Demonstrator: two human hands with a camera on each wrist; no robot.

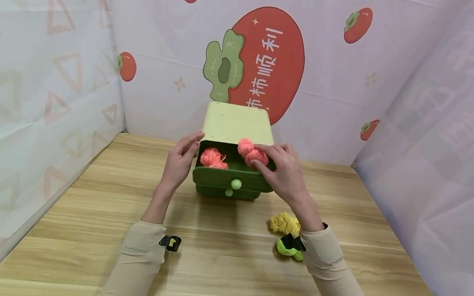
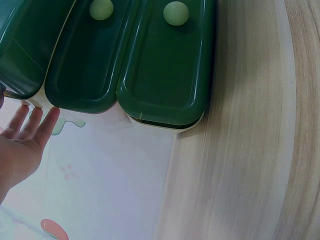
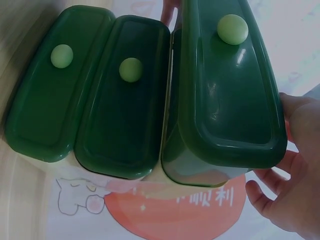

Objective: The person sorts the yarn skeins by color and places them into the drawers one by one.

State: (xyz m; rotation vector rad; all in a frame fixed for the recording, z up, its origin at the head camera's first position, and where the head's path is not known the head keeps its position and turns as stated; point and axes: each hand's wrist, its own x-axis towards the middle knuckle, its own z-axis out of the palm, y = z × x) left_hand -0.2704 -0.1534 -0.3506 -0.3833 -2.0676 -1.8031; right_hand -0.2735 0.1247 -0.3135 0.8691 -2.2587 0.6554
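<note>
A small cabinet (image 1: 238, 123) with a pale yellow-green top has its dark green top drawer (image 1: 214, 177) pulled out. Inside the drawer, at its left end, lies a pink yarn skein (image 1: 212, 157). Another pink yarn skein (image 1: 257, 156) is pinched between the thumb and fingers of my right hand (image 1: 286, 172), over the drawer's right part. My left hand (image 1: 180, 160) touches the cabinet's left side near the drawer opening, its fingers fairly straight in the left wrist view. The right wrist view hides the held yarn behind the drawer front (image 3: 230, 100).
A yellow yarn skein (image 1: 284, 224) and a bright green one (image 1: 287, 250) lie on the wooden table (image 1: 220, 266) by my right wrist. Two lower drawers, the middle drawer (image 3: 125, 100) and bottom drawer (image 3: 55, 95), are closed. Printed cloth walls (image 1: 327, 90) stand behind and at both sides.
</note>
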